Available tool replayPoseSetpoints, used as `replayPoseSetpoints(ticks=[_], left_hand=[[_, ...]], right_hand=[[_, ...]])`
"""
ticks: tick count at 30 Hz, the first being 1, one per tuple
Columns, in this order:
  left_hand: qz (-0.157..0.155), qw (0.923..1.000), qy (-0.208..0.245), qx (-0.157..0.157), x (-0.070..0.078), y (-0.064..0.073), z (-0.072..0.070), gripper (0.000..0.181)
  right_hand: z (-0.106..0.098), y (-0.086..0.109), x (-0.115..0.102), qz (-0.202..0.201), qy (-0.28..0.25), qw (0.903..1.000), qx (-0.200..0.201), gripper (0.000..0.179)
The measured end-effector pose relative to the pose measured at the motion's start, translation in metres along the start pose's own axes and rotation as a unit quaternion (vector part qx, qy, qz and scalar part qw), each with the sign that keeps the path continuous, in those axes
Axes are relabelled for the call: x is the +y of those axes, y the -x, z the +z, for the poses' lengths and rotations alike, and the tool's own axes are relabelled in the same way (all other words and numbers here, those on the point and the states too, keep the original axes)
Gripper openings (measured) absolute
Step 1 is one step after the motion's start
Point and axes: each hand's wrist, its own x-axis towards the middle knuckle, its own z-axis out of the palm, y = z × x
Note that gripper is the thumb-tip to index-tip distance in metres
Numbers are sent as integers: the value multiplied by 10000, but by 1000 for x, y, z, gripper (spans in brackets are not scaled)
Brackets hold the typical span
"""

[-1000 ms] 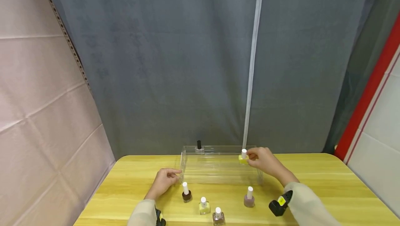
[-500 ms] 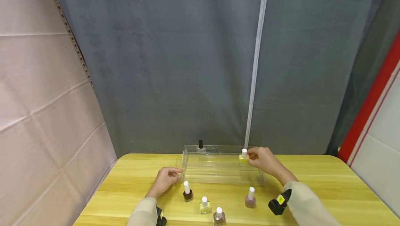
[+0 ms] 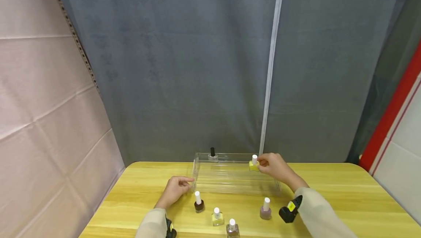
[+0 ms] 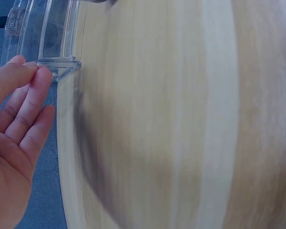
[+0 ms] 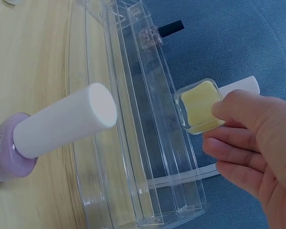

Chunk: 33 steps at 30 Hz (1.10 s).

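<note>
Grey-blue cloth curtain [image 3: 184,66] hangs behind a yellow wood-grain table [image 3: 315,179], its near edge cut off. At the back tier of a clear plastic stepped rack [image 3: 233,187], the right hand [image 3: 275,166] pinches a square white-capped glass bottle of yellow liquid [image 5: 199,106], its cap partly hidden by the thumb. Whether the left hand [image 3: 173,191], fingertips at the rack's end, grips or merely touches it cannot be told. A white-capped lilac glass bottle [image 3: 265,213] masks part of the rack in the right wrist view
</note>
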Motion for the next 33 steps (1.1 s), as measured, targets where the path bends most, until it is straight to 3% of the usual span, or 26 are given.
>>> replayPoseSetpoints(ticks=[10, 33], left_hand=[[-23, 10000, -21, 48, 3, -2, 0, 25], [-112, 9999, 54, 64, 2, -1, 1, 24]], right_hand=[[2, -6, 1, 160, -26, 9999, -8, 23], [5, -18, 3, -36, -110, 9999, -5, 23]])
